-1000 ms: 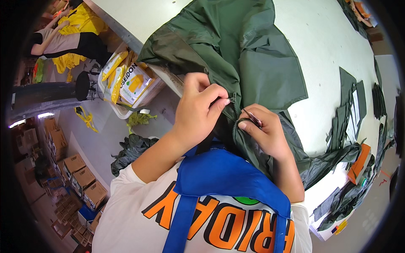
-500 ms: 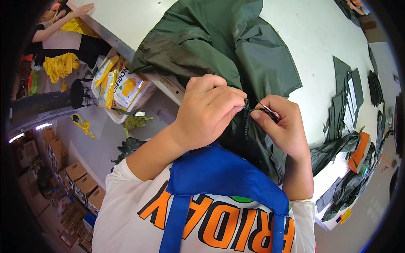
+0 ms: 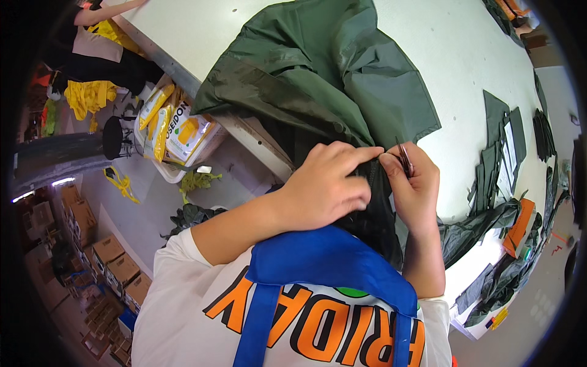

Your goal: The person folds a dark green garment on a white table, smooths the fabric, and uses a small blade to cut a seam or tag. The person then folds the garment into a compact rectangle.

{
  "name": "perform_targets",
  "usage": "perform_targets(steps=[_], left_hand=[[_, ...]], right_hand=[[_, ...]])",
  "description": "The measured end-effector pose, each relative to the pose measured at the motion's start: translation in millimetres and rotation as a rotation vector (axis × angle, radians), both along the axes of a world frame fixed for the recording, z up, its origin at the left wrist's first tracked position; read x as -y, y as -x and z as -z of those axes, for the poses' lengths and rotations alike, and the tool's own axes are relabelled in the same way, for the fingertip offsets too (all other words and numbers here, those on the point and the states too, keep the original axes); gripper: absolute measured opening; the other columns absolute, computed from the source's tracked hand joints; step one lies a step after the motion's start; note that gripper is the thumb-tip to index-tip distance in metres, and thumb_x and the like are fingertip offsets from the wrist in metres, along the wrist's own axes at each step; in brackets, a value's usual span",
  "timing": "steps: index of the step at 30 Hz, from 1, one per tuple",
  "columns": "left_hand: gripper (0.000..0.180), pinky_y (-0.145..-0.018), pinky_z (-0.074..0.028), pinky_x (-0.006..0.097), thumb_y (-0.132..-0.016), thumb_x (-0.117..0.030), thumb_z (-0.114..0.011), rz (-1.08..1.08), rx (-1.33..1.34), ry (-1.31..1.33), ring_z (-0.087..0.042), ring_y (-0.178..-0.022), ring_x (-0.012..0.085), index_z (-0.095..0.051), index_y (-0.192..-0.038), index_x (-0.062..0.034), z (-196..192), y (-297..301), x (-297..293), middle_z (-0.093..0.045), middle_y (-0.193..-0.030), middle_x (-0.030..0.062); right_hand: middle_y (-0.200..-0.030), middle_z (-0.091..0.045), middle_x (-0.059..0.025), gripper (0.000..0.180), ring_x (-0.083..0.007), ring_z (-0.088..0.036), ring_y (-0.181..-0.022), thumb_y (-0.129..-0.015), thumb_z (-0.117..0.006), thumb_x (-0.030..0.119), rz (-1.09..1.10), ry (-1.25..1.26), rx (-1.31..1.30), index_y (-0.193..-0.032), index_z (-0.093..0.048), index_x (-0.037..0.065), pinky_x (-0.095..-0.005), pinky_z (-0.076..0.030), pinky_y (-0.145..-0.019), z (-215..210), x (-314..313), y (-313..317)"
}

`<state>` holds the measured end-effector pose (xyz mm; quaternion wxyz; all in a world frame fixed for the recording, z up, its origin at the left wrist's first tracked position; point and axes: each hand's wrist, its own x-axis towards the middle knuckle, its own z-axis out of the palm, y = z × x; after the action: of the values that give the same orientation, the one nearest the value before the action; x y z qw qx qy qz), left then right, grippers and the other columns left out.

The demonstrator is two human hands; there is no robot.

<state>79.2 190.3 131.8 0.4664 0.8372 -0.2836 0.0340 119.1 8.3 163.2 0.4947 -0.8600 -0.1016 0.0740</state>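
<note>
A dark green garment (image 3: 312, 73) of smooth, coated-looking cloth spreads over the table edge, its darker near part hanging down in front of me. My left hand (image 3: 333, 183) is at its near edge, index finger stretched toward my right thumb and the other fingers curled. The left fingertips pinch at the cloth edge; my left thumb is hidden. In my right hand (image 3: 416, 180) a small pair of thread snips (image 3: 404, 158) is gripped, blades pointing up and away. The right thumb tip meets the left index tip at the garment.
The white table (image 3: 452, 67) carries stacked dark green cut pieces (image 3: 489, 156) and an orange piece (image 3: 520, 226) at right. Left of the table stand a white basket (image 3: 174, 174) of yellow-and-white packages and a black stool (image 3: 113, 137). A co-worker's arm (image 3: 116, 11) reaches over the far left corner.
My left hand has moved right and its index finger has straightened toward the right thumb. The snips have turned more upright in my right hand. The co-worker's arm has shifted up and right.
</note>
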Motion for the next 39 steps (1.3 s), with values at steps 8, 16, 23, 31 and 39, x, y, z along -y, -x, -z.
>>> perform_targets(steps=[8, 16, 23, 31, 39], left_hand=[[0.024, -0.091, -0.033, 0.048, -0.072, -0.029, -0.072, 0.05, 0.025, -0.545, -0.054, -0.09, 0.0231, -0.058, -0.073, -0.009, -17.4, -42.0, -1.8, -0.06, -0.078, 0.004], [0.015, -0.059, -0.04, 0.026, -0.078, -0.007, -0.069, 0.059, -0.451, 0.15, -0.052, -0.063, 0.0119, -0.057, -0.075, 0.001, 6.5, -44.1, -58.1, -0.054, -0.066, 0.005], [0.044, -0.086, -0.047, 0.03, -0.085, -0.022, -0.068, -0.148, -0.5, 0.594, -0.061, -0.094, 0.0161, -0.057, -0.113, 0.0095, -27.5, -70.1, -75.9, -0.065, -0.105, 0.0101], [0.031, -0.091, -0.043, 0.026, -0.093, -0.012, -0.057, -0.095, -0.608, 0.478, -0.057, -0.102, 0.0117, -0.056, -0.121, 0.0024, -18.6, -185.4, -34.3, -0.062, -0.114, 0.0067], [0.035, -0.094, -0.042, 0.026, -0.093, -0.012, -0.057, -0.131, -0.694, 0.422, -0.057, -0.105, 0.012, -0.054, -0.126, -0.0009, 20.9, -186.4, -41.4, -0.062, -0.117, 0.0054]], right_hand=[[-0.088, -0.058, 0.0006, 0.039, -0.0049, -0.04, -0.06, -0.085, -0.066, 0.009, 0.133, -0.213, -0.132, -0.122, -0.054, 0.005, -0.021, -0.035, -0.051, 31.1, 59.6, 1.3], [-0.111, -0.06, -0.0235, 0.057, -0.0281, -0.057, -0.101, -0.078, -0.073, 0.032, 1.299, 0.746, -0.45, -0.113, -0.057, -0.011, -0.0375, -0.044, -0.089, 177.1, 390.5, 180.1], [-0.074, -0.054, -0.0028, 0.026, -0.0089, -0.041, -0.054, -0.088, -0.065, 0.026, 1.563, -0.085, 0.517, -0.083, -0.052, 0.004, -0.0224, -0.032, -0.046, 65.4, 400.4, 184.2], [-0.105, -0.061, -0.0144, 0.035, -0.0182, -0.067, -0.078, -0.098, -0.048, 0.027, 1.131, -0.123, 0.393, -0.118, -0.052, -0.001, -0.0279, -0.049, -0.06, -24.7, 430.0, -0.9], [-0.105, -0.066, -0.0156, 0.052, -0.0264, -0.064, -0.096, -0.07, -0.079, 0.032, 0.679, 0.439, -0.202, -0.11, -0.064, 0.003, -0.0346, -0.05, -0.084, 109.5, 233.7, 107.7]])
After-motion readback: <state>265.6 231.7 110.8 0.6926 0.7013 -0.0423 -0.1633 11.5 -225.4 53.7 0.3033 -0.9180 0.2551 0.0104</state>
